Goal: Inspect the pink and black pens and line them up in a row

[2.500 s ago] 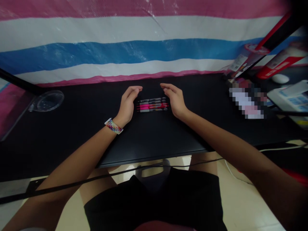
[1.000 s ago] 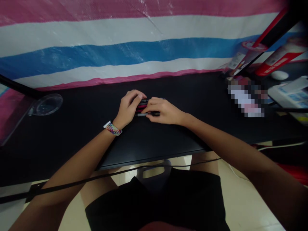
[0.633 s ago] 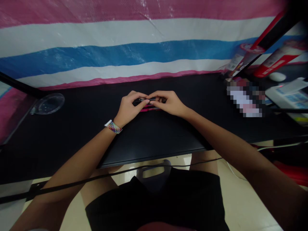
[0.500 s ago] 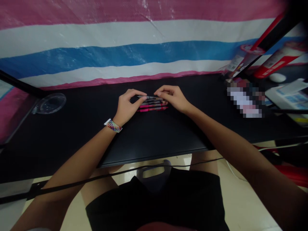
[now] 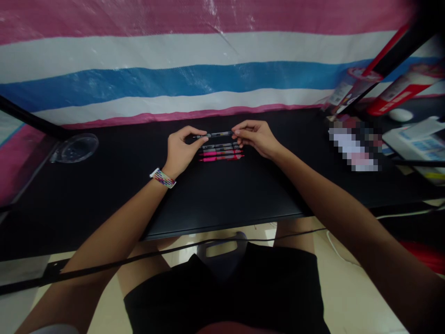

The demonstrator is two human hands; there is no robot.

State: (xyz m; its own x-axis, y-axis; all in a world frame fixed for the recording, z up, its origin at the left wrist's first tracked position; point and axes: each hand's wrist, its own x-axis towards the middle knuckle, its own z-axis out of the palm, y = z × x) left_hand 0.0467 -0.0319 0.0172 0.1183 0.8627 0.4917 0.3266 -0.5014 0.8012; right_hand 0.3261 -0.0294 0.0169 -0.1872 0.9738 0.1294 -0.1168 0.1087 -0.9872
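Note:
A dark pen [image 5: 219,134] lies lengthwise between my two hands. My left hand [image 5: 182,149] pinches its left end between thumb and fingers, and my right hand [image 5: 255,137] pinches its right end. Just nearer to me, several pens lie side by side on the black desk, roughly parallel to the held one. Grey and black pens [image 5: 222,146] are at the back of this row, and a pink pen [image 5: 222,158] is at its front. A patterned multicoloured band [image 5: 163,178] circles my left wrist.
A clear plastic lid [image 5: 78,148] sits at the left of the black desk [image 5: 225,199]. On the right stand a clear container [image 5: 351,93], a red-and-white canister [image 5: 399,90], a white rounded object [image 5: 400,114] and a white-and-blue box [image 5: 420,141]. A striped sheet [image 5: 194,76] hangs behind.
The held pen has moved away from me, opening a gap to the row. My right hand has shifted slightly right, and more of the pens below now shows.

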